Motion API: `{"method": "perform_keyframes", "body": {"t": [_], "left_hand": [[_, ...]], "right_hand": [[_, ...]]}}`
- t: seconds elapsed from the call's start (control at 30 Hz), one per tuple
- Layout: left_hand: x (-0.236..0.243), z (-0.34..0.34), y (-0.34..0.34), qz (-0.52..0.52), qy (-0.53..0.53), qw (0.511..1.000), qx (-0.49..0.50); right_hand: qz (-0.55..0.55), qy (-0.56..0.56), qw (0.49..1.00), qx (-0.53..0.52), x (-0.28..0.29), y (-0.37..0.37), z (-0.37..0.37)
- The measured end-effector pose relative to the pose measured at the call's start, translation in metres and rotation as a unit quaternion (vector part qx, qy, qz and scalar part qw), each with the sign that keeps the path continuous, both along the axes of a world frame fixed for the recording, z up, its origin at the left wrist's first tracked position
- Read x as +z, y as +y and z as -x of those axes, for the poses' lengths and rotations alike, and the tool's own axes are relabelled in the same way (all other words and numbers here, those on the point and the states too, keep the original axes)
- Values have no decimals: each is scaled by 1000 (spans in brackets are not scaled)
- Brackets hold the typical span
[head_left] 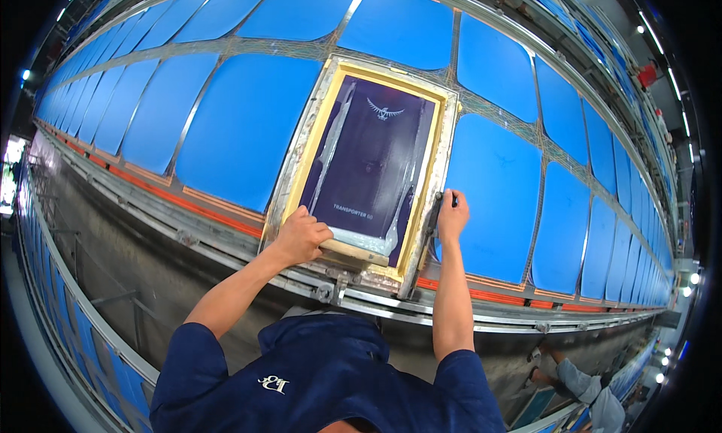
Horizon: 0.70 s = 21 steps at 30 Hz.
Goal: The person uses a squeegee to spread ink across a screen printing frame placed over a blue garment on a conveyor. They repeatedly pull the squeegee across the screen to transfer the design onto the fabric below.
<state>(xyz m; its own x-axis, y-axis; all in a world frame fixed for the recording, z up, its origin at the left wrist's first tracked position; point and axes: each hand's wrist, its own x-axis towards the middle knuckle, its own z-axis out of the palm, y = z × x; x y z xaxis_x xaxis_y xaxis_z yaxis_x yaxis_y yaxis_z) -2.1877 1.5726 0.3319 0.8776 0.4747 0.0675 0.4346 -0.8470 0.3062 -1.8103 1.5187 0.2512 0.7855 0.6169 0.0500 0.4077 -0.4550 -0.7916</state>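
Observation:
A screen-printing frame (450,118) with yellow tape along its inside lies over a long printing table; its dark purple mesh (365,151) shows a pale winged emblem, small lettering and light ink along the sides and bottom. My left hand (304,236) is closed on one end of a squeegee (355,254) lying across the frame's lower end. My right hand (453,216) is closed on a black handle (437,207) at the frame's right edge.
Rows of blue panels (492,192) cover the table to both sides. A metal rail (489,310) runs along the near edge above a dark aisle. Another person (590,392) is at the lower right, by another table. Lights line the far right.

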Motion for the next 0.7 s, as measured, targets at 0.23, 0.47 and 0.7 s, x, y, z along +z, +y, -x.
{"method": "perform_keyframes", "body": {"t": [0.23, 0.47, 0.7], "left_hand": [[-4, -101, 179, -29, -9, 999, 10], [-3, -191, 337, 11, -23, 999, 40], [-14, -214, 361, 5, 2, 998, 60]], "right_hand": [[174, -59, 972, 149, 44, 26, -34], [-48, -97, 916, 387, 126, 218, -58], [234, -185, 851, 432, 86, 308, -59]]}}
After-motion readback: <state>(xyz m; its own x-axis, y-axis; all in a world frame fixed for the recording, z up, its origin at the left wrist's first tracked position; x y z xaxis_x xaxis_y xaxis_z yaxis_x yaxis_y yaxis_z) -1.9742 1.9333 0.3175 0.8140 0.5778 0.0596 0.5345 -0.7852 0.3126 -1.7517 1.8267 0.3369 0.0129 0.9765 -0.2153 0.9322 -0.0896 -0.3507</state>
